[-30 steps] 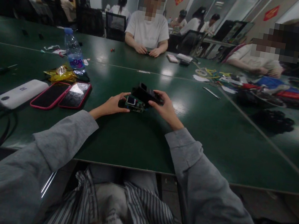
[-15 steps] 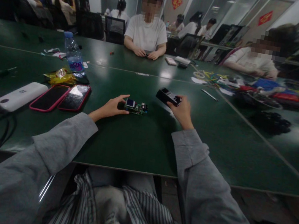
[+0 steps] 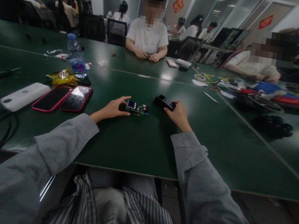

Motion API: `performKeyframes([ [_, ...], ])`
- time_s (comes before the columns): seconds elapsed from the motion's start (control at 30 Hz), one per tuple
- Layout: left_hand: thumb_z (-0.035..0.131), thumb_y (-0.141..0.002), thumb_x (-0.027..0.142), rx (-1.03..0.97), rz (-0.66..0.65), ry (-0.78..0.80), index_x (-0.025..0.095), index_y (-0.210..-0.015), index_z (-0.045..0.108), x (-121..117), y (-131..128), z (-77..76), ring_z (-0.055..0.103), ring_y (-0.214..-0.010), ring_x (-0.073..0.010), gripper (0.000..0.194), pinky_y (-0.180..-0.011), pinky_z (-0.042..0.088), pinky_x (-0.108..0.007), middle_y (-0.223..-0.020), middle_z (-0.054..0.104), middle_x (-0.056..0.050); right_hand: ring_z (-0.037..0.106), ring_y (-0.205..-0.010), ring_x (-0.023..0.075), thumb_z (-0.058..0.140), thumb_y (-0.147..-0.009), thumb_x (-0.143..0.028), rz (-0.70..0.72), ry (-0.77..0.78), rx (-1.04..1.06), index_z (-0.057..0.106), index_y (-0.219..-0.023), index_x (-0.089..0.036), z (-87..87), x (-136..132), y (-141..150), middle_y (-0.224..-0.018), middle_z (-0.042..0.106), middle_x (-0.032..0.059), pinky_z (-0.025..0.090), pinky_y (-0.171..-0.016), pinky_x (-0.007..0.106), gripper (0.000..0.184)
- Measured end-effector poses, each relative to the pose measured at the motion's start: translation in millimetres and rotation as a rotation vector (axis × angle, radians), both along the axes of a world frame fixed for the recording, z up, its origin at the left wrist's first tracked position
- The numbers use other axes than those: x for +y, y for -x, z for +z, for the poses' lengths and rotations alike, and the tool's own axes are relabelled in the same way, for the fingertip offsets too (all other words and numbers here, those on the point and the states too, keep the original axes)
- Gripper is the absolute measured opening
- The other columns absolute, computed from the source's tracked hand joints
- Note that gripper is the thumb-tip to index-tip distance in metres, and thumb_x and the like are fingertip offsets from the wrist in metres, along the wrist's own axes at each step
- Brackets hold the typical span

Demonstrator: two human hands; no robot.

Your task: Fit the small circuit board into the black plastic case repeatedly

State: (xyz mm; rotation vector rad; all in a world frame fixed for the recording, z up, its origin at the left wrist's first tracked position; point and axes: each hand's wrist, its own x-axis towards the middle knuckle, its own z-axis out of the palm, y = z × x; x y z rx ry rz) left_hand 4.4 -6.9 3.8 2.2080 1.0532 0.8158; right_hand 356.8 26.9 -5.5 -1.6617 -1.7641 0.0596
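Note:
A small green circuit board (image 3: 137,108) with a little screen lies on the dark green table (image 3: 132,143) in front of me. My left hand (image 3: 113,108) pinches the board's left end with thumb and fingers. A black plastic casing (image 3: 164,102) rests on the table just right of the board. My right hand (image 3: 178,114) grips the casing's right end, fingers curled over it.
Two phones in pink cases (image 3: 63,98), a white power bank (image 3: 23,95) with a black cable, a yellow snack wrapper (image 3: 62,76) and a water bottle (image 3: 76,56) lie to the left. Cluttered tools and wires (image 3: 257,93) fill the right. A person in white (image 3: 148,34) sits opposite.
My right hand lifted the black casing off the circuit board, swung it right, then lowered it onto the table. My left hand stayed on the board.

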Motion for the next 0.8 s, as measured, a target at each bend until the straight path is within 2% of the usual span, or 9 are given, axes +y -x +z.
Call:
performKeyframes([
  [0.13, 0.072, -0.078, 0.039, 0.001, -0.001, 0.008, 0.025, -0.146, 0.032, -0.2, -0.5, 1.1, 0.06, -0.116, -0.0297, 0.08, -0.099, 0.043, -0.051, -0.121, 0.063, -0.012, 0.052, -0.111, 0.0367, 0.073, -0.072, -0.038, 0.016, -0.073, -0.053, 0.054, -0.116, -0.013, -0.8, -1.3, 1.2, -0.115, 0.058, 0.0191, 0.042, -0.097, 0.056, 0.054],
  [0.23, 0.073, -0.077, 0.039, 0.0, 0.005, -0.006, 0.025, -0.146, 0.032, 0.4, -0.4, 0.2, 0.061, -0.114, -0.029, 0.081, -0.1, 0.043, -0.051, -0.119, 0.064, -0.011, 0.053, -0.11, 0.0373, 0.072, -0.074, -0.033, 0.027, -0.049, -0.068, 0.056, -0.114, -0.011, 1.5, -2.7, 3.2, -0.112, 0.061, 0.0197, 0.043, -0.096, 0.056, 0.048],
  [0.33, 0.073, -0.077, 0.041, 0.009, 0.011, -0.021, 0.025, -0.146, 0.032, 1.4, 0.2, -1.5, 0.061, -0.115, -0.0286, 0.082, -0.1, 0.043, -0.05, -0.119, 0.064, -0.01, 0.054, -0.109, 0.0354, 0.07, -0.076, -0.034, 0.068, -0.069, 0.021, 0.058, -0.114, -0.013, 9.1, -6.2, 12.7, -0.112, 0.062, 0.0175, 0.043, -0.097, 0.056, 0.045],
  [0.4, 0.073, -0.076, 0.042, 0.015, 0.015, -0.025, 0.024, -0.146, 0.033, 2.2, 0.4, -2.8, 0.061, -0.115, -0.0288, 0.082, -0.1, 0.043, -0.05, -0.12, 0.064, -0.011, 0.056, -0.108, 0.0325, 0.07, -0.077, -0.038, 0.162, -0.093, 0.148, 0.057, -0.117, -0.017, 16.8, -11.7, 25.3, -0.113, 0.062, 0.0148, 0.045, -0.096, 0.054, 0.048],
  [0.47, 0.074, -0.076, 0.042, 0.012, 0.022, -0.03, 0.024, -0.145, 0.033, 3.1, 0.1, -4.1, 0.061, -0.113, -0.029, 0.083, -0.099, 0.044, -0.05, -0.118, 0.065, -0.012, 0.059, -0.106, 0.0291, 0.068, -0.079, -0.042, 0.34, -0.08, 0.28, 0.054, -0.123, -0.019, 24.4, -20.4, 42.0, -0.116, 0.062, 0.0128, 0.049, -0.093, 0.05, 0.051],
  [0.57, 0.075, -0.074, 0.04, 0.004, 0.043, -0.032, 0.024, -0.143, 0.035, 4.5, -1.2, -6.1, 0.063, -0.111, -0.029, 0.082, -0.097, 0.045, -0.049, -0.116, 0.066, -0.011, 0.058, -0.11, 0.0271, 0.068, -0.08, -0.042, 0.53, -0.05, 0.322, 0.053, -0.125, -0.024, 31.5, -35.9, 67.4, -0.122, 0.06, 0.0096, 0.052, -0.092, 0.046, 0.05],
  [0.67, 0.077, -0.071, 0.041, -0.002, 0.072, -0.039, 0.024, -0.139, 0.039, 5.5, -2.6, -7.6, 0.062, -0.112, -0.0296, 0.08, -0.096, 0.047, -0.048, -0.12, 0.065, -0.012, 0.057, -0.109, 0.0278, 0.07, -0.079, -0.039, 0.594, -0.042, 0.248, 0.055, -0.124, -0.026, 31.4, -47.0, 83.1, -0.12, 0.06, 0.0092, 0.052, -0.089, 0.047, 0.049],
  [0.8, 0.078, -0.071, 0.042, -0.013, 0.055, -0.057, 0.023, -0.137, 0.041, 4.8, -3.3, -7.0, 0.061, -0.113, -0.0301, 0.078, -0.097, 0.047, -0.049, -0.127, 0.061, -0.014, 0.057, -0.107, 0.0281, 0.07, -0.08, -0.035, 0.627, -0.029, 0.173, 0.054, -0.125, -0.027, 26.9, -50.0, 86.2, -0.118, 0.06, 0.009, 0.052, -0.089, 0.048, 0.049],
])
